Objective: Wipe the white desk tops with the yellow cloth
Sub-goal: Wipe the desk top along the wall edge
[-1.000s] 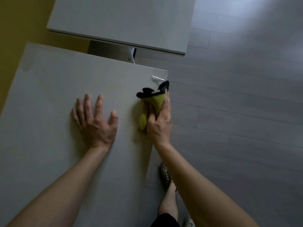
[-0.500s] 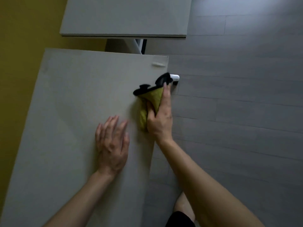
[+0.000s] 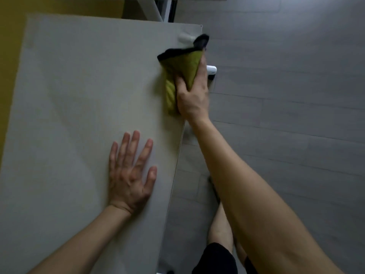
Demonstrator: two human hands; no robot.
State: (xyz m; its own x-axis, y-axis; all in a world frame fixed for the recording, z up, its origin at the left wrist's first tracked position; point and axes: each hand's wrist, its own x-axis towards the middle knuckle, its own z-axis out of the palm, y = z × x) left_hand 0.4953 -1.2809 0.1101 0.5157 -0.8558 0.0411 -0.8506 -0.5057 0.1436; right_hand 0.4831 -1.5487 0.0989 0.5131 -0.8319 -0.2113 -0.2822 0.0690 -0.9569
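A white desk top [image 3: 79, 95] fills the left and middle of the head view. The yellow cloth [image 3: 177, 76], edged in black, lies bunched on the desk's right edge near the far right corner. My right hand [image 3: 192, 95] grips it, thumb over the top and fingers wrapped round the desk's edge side. My left hand [image 3: 130, 171] rests flat on the desk nearer to me, fingers spread and straight, holding nothing.
A small white mark or sticker [image 3: 184, 38] sits at the desk's far right corner. A white desk foot [image 3: 211, 69] shows on the grey plank floor [image 3: 286, 135]. A second desk's frame [image 3: 156, 8] is beyond. Yellow wall [image 3: 9, 36] lies left. My leg [image 3: 219, 230] stands below.
The view has shifted closer to the near desk. My right hand has pushed the cloth along the right edge toward the far corner. My left hand has slid nearer to me and toward the right edge.
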